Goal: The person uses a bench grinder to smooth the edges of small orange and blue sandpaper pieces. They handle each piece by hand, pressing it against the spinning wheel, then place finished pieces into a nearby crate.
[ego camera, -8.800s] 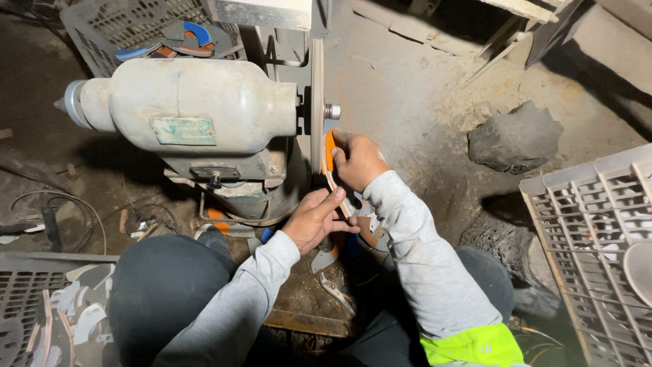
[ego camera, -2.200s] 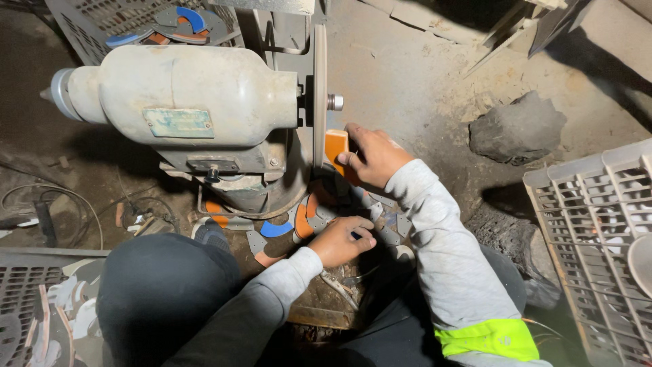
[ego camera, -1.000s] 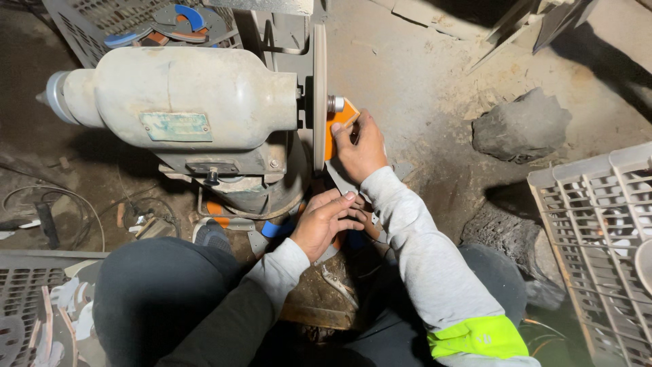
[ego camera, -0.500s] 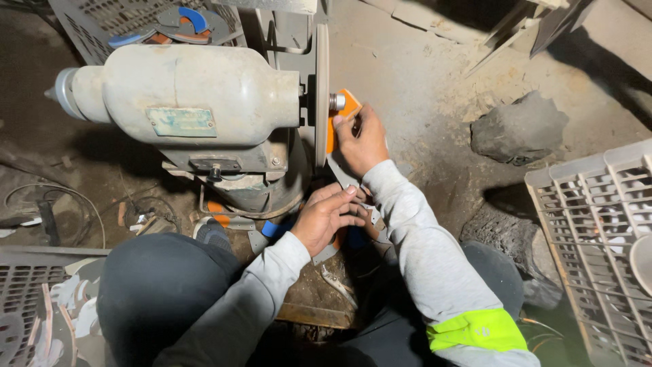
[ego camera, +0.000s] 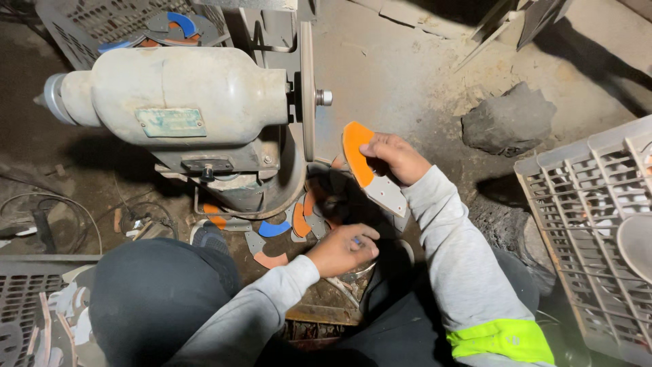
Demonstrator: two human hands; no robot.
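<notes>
Right hand (ego camera: 397, 155) up by the wheel, fingers clamped on a curved blade (ego camera: 370, 170), orange at the top end and bare grey metal lower down. The blade sits just beside the thin grinding wheel (ego camera: 308, 88) on the big grey motor (ego camera: 183, 95), close to its face but apart from it. Left hand (ego camera: 341, 248) is low, over the pile of orange, blue and grey cut pieces (ego camera: 292, 224) on the floor at the foot of the machine. Its fingers are curled in; whether they pinch something small I cannot tell, as the shadow is deep there. A grey plastic crate (ego camera: 584, 224) stands on the right, a dark rock (ego camera: 509, 122) behind it. This looks like the pause between passes: the next move calls for a steady grip and both hands back on the blade.
</notes>
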